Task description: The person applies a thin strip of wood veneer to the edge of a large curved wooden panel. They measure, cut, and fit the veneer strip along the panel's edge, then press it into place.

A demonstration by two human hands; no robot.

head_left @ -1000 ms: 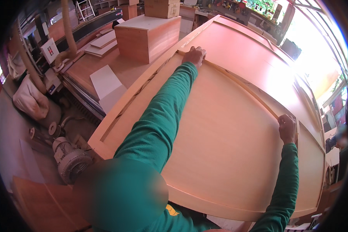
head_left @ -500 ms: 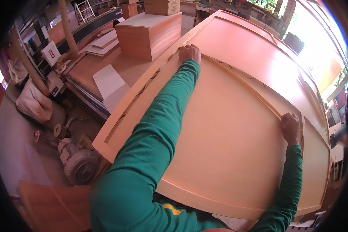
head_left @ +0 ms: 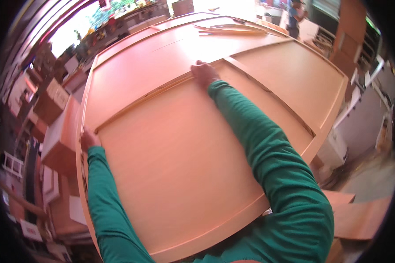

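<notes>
- Panel [head_left: 180, 166]: view has swung since earlier; both palms remain on it.
- Left hand [head_left: 88, 139]: flat at panel's left edge.
- Right hand [head_left: 203, 73]: flat at far corner.

- We count two hands on the work: our left hand [head_left: 88, 139] and right hand [head_left: 203, 72].
- One large framed wooden panel [head_left: 175, 153] lies under them.
- One person [head_left: 295, 15] stands far off.

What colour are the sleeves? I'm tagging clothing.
Green, both sleeves, seen clearly in the head view.
</notes>
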